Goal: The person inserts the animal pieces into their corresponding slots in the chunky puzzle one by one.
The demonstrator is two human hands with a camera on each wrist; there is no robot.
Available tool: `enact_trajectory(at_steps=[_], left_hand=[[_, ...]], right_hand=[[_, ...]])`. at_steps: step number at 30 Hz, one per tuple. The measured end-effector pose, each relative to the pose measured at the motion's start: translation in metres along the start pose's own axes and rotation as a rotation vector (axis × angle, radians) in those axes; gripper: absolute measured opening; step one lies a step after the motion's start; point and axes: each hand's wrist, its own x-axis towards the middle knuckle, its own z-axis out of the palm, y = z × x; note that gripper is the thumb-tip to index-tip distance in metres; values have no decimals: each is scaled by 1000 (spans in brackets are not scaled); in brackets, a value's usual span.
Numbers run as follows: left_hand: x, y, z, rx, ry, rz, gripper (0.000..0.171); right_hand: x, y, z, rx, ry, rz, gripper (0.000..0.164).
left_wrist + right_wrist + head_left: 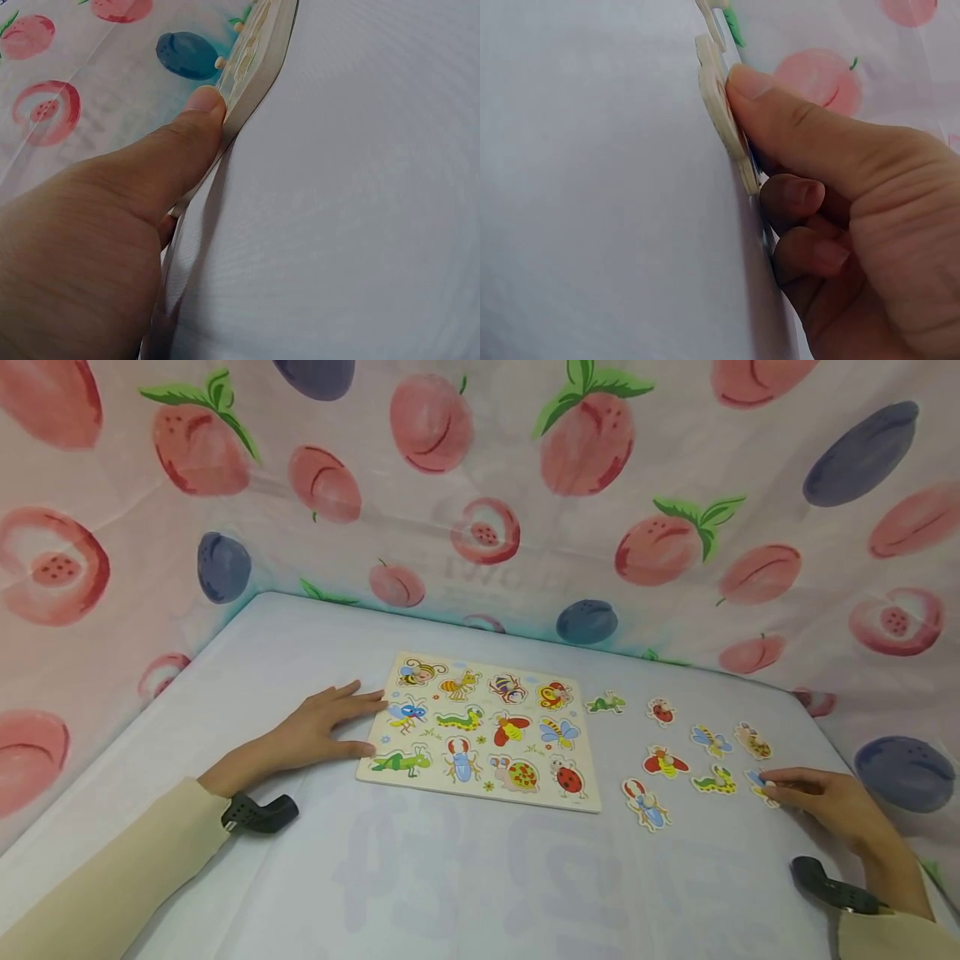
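Note:
A wooden peg puzzle board (480,793) printed with insects lies on the table, with knobbed pieces such as the bee (420,673) and the spider (507,688) in its top row. At the board's left edge, my left hand (318,724) rests with spread, fairly straight fingers; in the left wrist view its thumb (184,135) touches the edge. To the right of the loose pieces, my right hand (828,802) pinches a small blue insect puzzle piece (756,779) between thumb and fingers. Those fingers partly cover the piece.
Loose puzzle pieces lie right of the board: a grasshopper (606,702), ladybird (662,712), dragonfly (710,741), snail (753,742), red-winged bug (665,762), caterpillar (715,781) and stag beetle (646,805). A peach-patterned cloth (540,527) stands behind the white table (315,860).

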Motion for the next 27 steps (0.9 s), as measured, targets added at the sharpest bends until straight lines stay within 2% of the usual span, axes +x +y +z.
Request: enact_trajectory(at_steps=[9, 20, 27], left_hand=[[-1, -1, 0, -4, -4, 9, 73], [-1, 0, 0, -1, -2, 12, 72], [-1, 1, -1, -1, 0, 11, 72]], right_hand=[[-1, -2, -1, -23, 2, 27, 70], [1, -3, -2, -68, 5, -20, 68], [1, -6, 3, -30, 24, -27, 70]])
